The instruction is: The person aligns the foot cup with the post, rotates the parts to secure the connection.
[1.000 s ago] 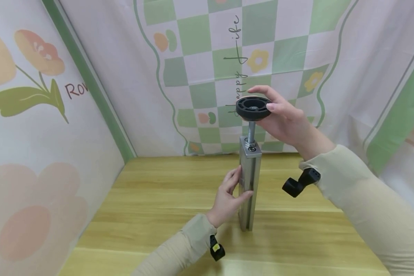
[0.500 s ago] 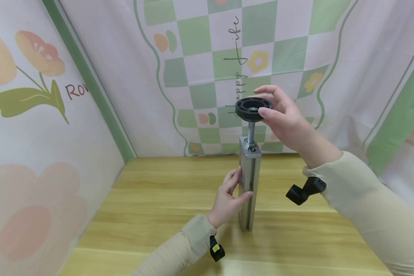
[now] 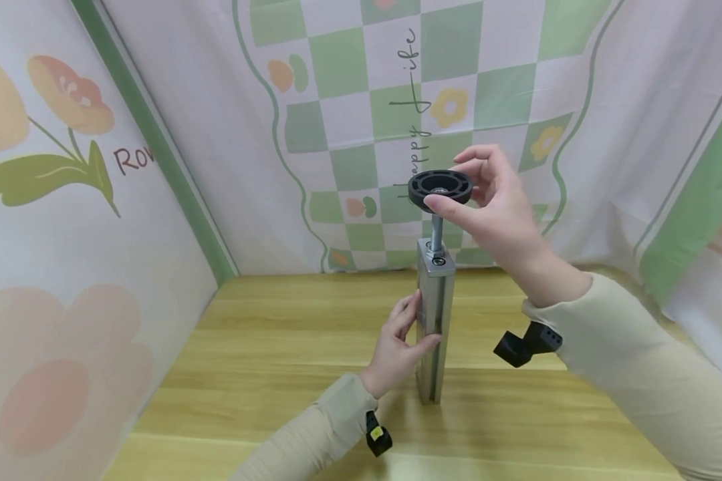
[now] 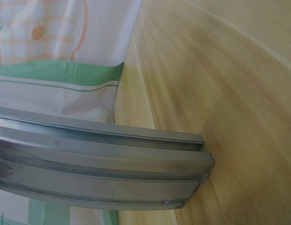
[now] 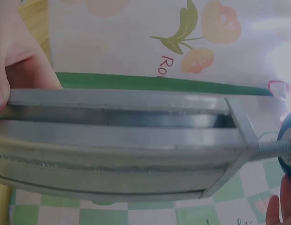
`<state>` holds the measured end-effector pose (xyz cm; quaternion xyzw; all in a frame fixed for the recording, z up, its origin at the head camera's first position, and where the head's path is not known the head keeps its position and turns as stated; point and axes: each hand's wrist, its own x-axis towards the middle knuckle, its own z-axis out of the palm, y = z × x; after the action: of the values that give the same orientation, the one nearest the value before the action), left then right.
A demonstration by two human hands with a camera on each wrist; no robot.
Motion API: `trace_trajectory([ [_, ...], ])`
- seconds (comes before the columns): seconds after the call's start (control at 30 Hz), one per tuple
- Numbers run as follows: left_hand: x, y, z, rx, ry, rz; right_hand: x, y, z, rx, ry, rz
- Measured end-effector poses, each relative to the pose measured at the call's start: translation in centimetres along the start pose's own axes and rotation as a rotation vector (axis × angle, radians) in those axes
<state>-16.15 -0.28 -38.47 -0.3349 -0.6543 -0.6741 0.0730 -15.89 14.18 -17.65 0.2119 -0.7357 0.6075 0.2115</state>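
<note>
An aluminium profile [image 3: 436,300] stands upright on the wooden table, with a capped top. From that cap rises a threaded rod [image 3: 436,230] bearing a round black levelling foot [image 3: 420,192]. My left hand [image 3: 392,351] grips the profile about halfway up, thumb on the near side, fingers on the left. With its thumb on the near rim and fingers behind, my right hand [image 3: 505,210] holds the foot. In the left wrist view, the lower end of the slotted profile [image 4: 98,157] meets the table. The right wrist view shows the rod [image 5: 272,151] leaving the end plate.
The wooden table [image 3: 265,347] reaches back to a hanging cloth [image 3: 343,113] with green checks. Another flowered cloth [image 3: 48,247] hangs along the left side. A black wrist mount [image 3: 529,344] hangs below the right sleeve, another [image 3: 378,437] below the left.
The right thumb has slid leftwards along the foot's near rim while the fingers behind drew back to the right. The left hand and the profile have stayed put.
</note>
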Motion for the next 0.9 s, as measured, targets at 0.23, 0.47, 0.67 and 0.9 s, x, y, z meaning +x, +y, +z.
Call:
trace_trajectory([
  [0.23,0.0,0.0,0.0,0.002,-0.003,0.013,-0.2,-0.3,0.8,-0.112,0.099,-0.035],
  [0.47,-0.1,0.0,0.0,0.000,-0.004,-0.003,-0.4,-0.3,1.1,-0.160,0.142,-0.071],
  [0.67,-0.1,0.0,0.0,0.000,0.000,0.000,-0.2,-0.1,0.8,-0.129,0.106,-0.061],
  [0.9,-0.1,0.0,0.0,0.001,-0.001,0.002,1.1,1.2,-0.5,0.340,-0.228,-0.052],
])
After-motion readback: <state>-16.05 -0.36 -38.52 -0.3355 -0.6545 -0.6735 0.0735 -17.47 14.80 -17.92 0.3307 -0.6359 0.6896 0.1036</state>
